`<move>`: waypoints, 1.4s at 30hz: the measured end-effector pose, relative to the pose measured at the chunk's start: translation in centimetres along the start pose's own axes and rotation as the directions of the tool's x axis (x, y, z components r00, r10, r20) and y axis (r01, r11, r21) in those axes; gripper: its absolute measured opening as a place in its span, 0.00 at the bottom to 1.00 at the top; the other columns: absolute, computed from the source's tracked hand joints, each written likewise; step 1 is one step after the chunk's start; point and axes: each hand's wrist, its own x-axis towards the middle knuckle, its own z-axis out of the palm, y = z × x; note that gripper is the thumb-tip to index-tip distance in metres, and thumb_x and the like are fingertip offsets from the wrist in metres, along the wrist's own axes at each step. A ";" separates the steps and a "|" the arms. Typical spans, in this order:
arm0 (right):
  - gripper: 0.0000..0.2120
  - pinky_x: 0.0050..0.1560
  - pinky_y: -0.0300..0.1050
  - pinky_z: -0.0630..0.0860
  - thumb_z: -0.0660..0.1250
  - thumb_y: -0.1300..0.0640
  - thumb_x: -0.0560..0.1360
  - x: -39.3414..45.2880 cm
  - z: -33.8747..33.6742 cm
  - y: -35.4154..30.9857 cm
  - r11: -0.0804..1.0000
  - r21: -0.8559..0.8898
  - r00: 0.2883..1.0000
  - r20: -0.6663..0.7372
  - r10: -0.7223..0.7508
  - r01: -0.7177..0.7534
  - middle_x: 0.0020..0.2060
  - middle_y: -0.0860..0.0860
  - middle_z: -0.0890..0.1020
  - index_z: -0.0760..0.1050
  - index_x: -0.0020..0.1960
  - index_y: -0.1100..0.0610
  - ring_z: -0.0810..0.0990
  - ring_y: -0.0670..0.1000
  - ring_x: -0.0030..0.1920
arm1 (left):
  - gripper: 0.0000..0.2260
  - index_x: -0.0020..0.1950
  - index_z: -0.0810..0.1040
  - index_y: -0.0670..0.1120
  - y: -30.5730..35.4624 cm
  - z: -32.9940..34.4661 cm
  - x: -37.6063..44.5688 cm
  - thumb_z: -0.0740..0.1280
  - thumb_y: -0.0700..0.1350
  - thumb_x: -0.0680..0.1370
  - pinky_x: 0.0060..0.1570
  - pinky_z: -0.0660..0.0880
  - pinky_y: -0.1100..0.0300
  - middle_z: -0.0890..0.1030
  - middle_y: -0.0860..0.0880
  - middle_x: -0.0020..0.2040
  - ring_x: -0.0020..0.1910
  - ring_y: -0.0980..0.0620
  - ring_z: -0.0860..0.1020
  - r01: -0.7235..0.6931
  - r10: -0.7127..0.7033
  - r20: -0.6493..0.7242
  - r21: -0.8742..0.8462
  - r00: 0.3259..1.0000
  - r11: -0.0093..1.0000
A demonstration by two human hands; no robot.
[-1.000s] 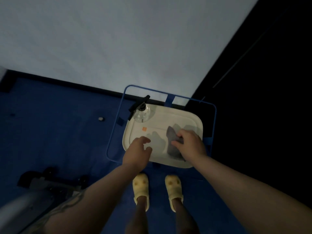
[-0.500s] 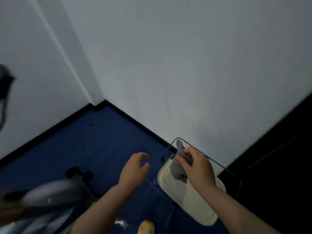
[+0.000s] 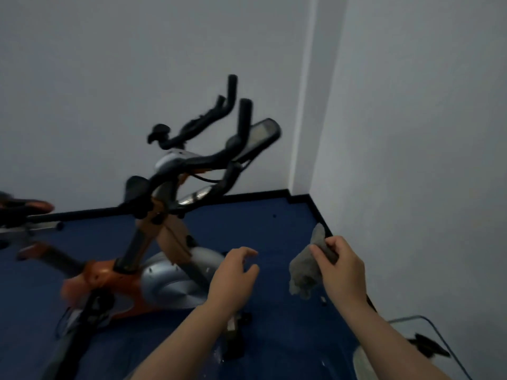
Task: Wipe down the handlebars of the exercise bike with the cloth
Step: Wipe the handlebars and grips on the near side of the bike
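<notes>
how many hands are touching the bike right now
0. The left hand hangs open and empty short of the bike; the right hand pinches the cloth near the wall.

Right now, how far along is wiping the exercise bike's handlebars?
Done: the grey cloth is picked up, pinched in the right hand and hanging free. In hand: both hands are raised toward the bike, the left hand open and empty. Left: all the wiping; the black handlebars are untouched, with the cloth well short of them.

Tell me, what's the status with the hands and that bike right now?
Right hand pinching grey cloth; left hand open, empty. Handlebars not yet touched, up ahead. Nothing between hands and bars.
</notes>
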 end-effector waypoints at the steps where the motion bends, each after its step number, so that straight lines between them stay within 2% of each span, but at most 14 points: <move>1: 0.09 0.28 0.32 0.66 0.68 0.49 0.75 0.4 1.0 -1.0 1.000 0.010 1.000 0.005 -0.018 0.018 0.34 0.41 0.78 0.69 0.39 0.45 0.76 0.38 0.36 | 0.12 0.60 0.74 0.56 -0.5 -1.4 0.0 0.63 0.49 0.77 0.52 0.76 0.58 0.74 0.57 0.57 0.53 0.58 0.74 0.001 -0.002 -0.030 -0.010 1.000 1.000; 4: 0.08 0.27 0.32 0.68 0.68 0.48 0.74 1.3 3.5 -4.2 0.994 0.034 0.995 0.006 -0.100 0.099 0.34 0.41 0.78 0.70 0.40 0.46 0.76 0.38 0.36 | 0.11 0.59 0.73 0.58 -1.5 -5.2 0.2 0.63 0.48 0.77 0.44 0.73 0.66 0.74 0.59 0.54 0.48 0.62 0.74 -0.023 0.020 -0.101 -0.034 0.995 0.999; 8: 0.08 0.32 0.29 0.71 0.69 0.50 0.74 2.3 6.1 -8.3 0.984 0.072 0.986 -0.043 -0.162 0.164 0.34 0.42 0.77 0.70 0.40 0.46 0.76 0.39 0.36 | 0.11 0.58 0.73 0.59 -1.8 -9.2 0.9 0.64 0.47 0.78 0.53 0.73 0.61 0.73 0.60 0.57 0.57 0.62 0.72 -0.081 0.071 -0.130 -0.073 0.989 0.994; 12: 0.07 0.33 0.30 0.72 0.68 0.49 0.74 3.0 8.2 -11.6 0.978 0.080 0.980 -0.061 -0.187 0.191 0.35 0.42 0.78 0.71 0.41 0.46 0.77 0.37 0.39 | 0.11 0.58 0.72 0.60 -2.3 -12.5 2.4 0.64 0.48 0.77 0.49 0.68 0.68 0.73 0.62 0.56 0.55 0.66 0.71 -0.170 0.162 -0.147 -0.045 0.976 0.984; 17: 0.07 0.32 0.30 0.72 0.69 0.50 0.74 3.2 9.8 -13.2 0.987 0.007 0.980 -0.118 -0.159 0.161 0.35 0.42 0.78 0.71 0.41 0.47 0.77 0.38 0.37 | 0.11 0.56 0.72 0.62 -2.5 -15.1 4.2 0.65 0.48 0.77 0.44 0.68 0.72 0.73 0.63 0.53 0.48 0.66 0.74 -0.272 0.267 -0.119 -0.030 0.956 0.962; 20: 0.08 0.33 0.28 0.70 0.69 0.52 0.74 4.4 9.5 -14.4 0.987 -0.053 0.967 -0.197 -0.159 0.151 0.33 0.42 0.76 0.70 0.41 0.49 0.75 0.39 0.35 | 0.11 0.56 0.72 0.60 -2.4 -16.2 5.4 0.65 0.46 0.77 0.47 0.67 0.73 0.74 0.63 0.54 0.52 0.68 0.72 -0.332 0.324 -0.098 -0.074 0.941 0.940; 23: 0.09 0.33 0.32 0.68 0.69 0.52 0.74 6.9 8.5 -16.6 0.969 -0.159 0.940 -0.254 -0.226 0.190 0.32 0.44 0.76 0.69 0.42 0.50 0.75 0.45 0.34 | 0.10 0.53 0.74 0.59 -2.1 -16.7 6.4 0.66 0.44 0.76 0.49 0.70 0.69 0.75 0.62 0.52 0.52 0.66 0.74 -0.350 0.338 -0.110 -0.120 0.935 0.929; 25: 0.08 0.34 0.41 0.72 0.69 0.51 0.74 8.8 8.1 -18.2 0.942 -0.241 0.932 -0.221 -0.286 0.232 0.35 0.46 0.78 0.70 0.43 0.50 0.76 0.48 0.36 | 0.10 0.52 0.74 0.59 -1.8 -16.7 7.1 0.65 0.44 0.76 0.48 0.72 0.65 0.76 0.62 0.51 0.51 0.65 0.75 -0.346 0.332 -0.115 -0.131 0.936 0.929; 28: 0.06 0.40 0.42 0.73 0.69 0.49 0.73 10.6 8.8 -19.2 0.901 -0.300 0.939 -0.042 -0.341 0.314 0.40 0.45 0.78 0.73 0.43 0.50 0.76 0.47 0.40 | 0.10 0.52 0.74 0.59 -1.6 -16.2 8.1 0.65 0.43 0.76 0.48 0.72 0.64 0.76 0.60 0.51 0.50 0.63 0.75 -0.350 0.333 -0.145 -0.120 0.932 0.929; 30: 0.09 0.43 0.38 0.71 0.67 0.45 0.74 10.9 9.7 -18.8 0.918 -0.222 0.944 0.077 -0.320 0.329 0.41 0.45 0.77 0.76 0.41 0.49 0.75 0.46 0.44 | 0.10 0.53 0.75 0.57 -1.7 -15.6 8.7 0.65 0.43 0.76 0.50 0.73 0.61 0.76 0.59 0.52 0.51 0.60 0.75 -0.340 0.319 -0.167 -0.118 0.933 0.933; 33: 0.17 0.47 0.30 0.67 0.62 0.41 0.75 11.1 10.2 -17.6 0.942 -0.115 0.949 0.071 -0.307 0.314 0.42 0.46 0.79 0.81 0.43 0.53 0.73 0.45 0.48 | 0.10 0.54 0.75 0.56 -2.2 -14.8 9.2 0.65 0.44 0.76 0.51 0.74 0.59 0.76 0.59 0.51 0.51 0.60 0.75 -0.304 0.285 -0.168 -0.107 0.944 0.947; 37: 0.02 0.43 0.29 0.72 0.67 0.51 0.75 11.1 11.1 -17.0 0.959 0.045 0.951 0.122 -0.283 0.280 0.41 0.42 0.81 0.77 0.45 0.49 0.77 0.39 0.45 | 0.11 0.54 0.75 0.57 -2.4 -14.2 10.0 0.66 0.43 0.75 0.50 0.71 0.65 0.75 0.62 0.50 0.52 0.60 0.74 -0.299 0.279 -0.191 -0.083 0.941 0.951; 40: 0.07 0.49 0.28 0.73 0.66 0.52 0.77 9.7 12.5 -16.2 0.945 0.068 0.946 0.039 -0.322 0.319 0.51 0.41 0.81 0.78 0.54 0.49 0.79 0.38 0.51 | 0.11 0.56 0.76 0.55 -2.6 -13.8 10.2 0.66 0.43 0.75 0.52 0.73 0.61 0.76 0.60 0.50 0.52 0.59 0.74 -0.269 0.250 -0.209 -0.066 0.946 0.961; 42: 0.14 0.57 0.25 0.69 0.64 0.55 0.78 8.4 13.4 -15.2 0.928 0.012 0.926 -0.060 -0.372 0.374 0.59 0.42 0.77 0.76 0.62 0.52 0.76 0.38 0.58 | 0.13 0.57 0.75 0.56 -2.9 -13.5 10.0 0.66 0.42 0.75 0.50 0.72 0.63 0.75 0.62 0.48 0.50 0.60 0.74 -0.257 0.244 -0.217 -0.030 0.945 0.966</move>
